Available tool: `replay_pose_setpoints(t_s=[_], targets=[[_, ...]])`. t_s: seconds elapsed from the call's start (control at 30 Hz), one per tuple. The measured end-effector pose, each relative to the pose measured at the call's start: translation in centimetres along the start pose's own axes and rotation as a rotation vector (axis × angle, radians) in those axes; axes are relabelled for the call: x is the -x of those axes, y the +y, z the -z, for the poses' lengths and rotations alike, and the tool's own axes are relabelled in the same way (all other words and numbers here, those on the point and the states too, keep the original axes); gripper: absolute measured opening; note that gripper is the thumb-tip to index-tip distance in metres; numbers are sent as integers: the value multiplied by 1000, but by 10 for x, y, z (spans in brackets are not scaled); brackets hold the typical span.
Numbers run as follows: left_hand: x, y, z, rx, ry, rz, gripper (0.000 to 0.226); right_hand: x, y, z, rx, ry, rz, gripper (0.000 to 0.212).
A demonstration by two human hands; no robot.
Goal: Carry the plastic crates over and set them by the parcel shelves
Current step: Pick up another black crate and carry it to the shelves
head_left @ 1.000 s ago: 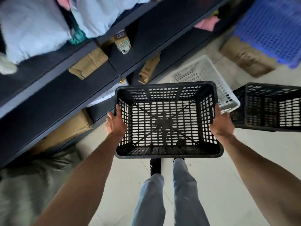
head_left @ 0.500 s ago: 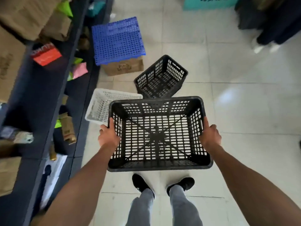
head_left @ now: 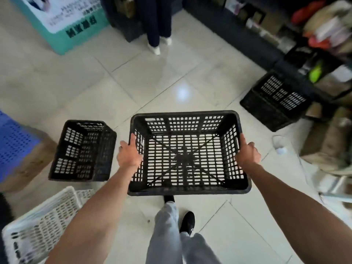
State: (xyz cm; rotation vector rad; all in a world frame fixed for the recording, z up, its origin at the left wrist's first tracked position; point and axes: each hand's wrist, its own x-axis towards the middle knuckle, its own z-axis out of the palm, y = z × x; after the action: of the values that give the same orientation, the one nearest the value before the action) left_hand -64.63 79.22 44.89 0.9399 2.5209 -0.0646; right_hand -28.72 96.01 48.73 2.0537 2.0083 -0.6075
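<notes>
- Your left hand (head_left: pixel 130 155) and right hand (head_left: pixel 247 155) are each clamped on a short side of the black crate (head_left: pixel 187 153), fingers curled over the rim, thumbs outside; it hangs level and empty above the floor (head_left: pixel 144 80), in front of your legs.
- The grip matches a second ago. What changed is your heading: you have swung away from the shelves you were facing.
- Just left of your left hand, a second black crate (head_left: pixel 83 149) stands on the floor; half a second ago it lay ahead of you. Nearer you on that side lies the white crate (head_left: pixel 41 223), also left behind by the turn.
- Further left, at the frame edge, the blue crate (head_left: pixel 13 145) rests on a cardboard box (head_left: pixel 28 166).
- Beyond your right hand, well apart from it, a third black crate (head_left: pixel 276 101) sits against a parcel shelf (head_left: pixel 247 35) that has newly come into view.
- I judge that spot your likely drop point: the crate in hand is not yet set down, so carry on right and forward.
- Far ahead, another person's legs (head_left: pixel 157 20) stand by a teal box (head_left: pixel 62 21); keep clear.
</notes>
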Motion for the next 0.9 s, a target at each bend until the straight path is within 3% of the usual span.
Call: replay_pose_setpoints(t_s=[0.23,0.5,0.9], targets=[[-98,204,29,-89,-1,-314,89,-87,75,70,-155,132,-295,78],[-158,426,57,-268,-13,-556,92,-166,161,124,-290,174,-503,85],[-215,729,26,-347,-81,-660,79,-364,308,177,-410,164,-718,84]])
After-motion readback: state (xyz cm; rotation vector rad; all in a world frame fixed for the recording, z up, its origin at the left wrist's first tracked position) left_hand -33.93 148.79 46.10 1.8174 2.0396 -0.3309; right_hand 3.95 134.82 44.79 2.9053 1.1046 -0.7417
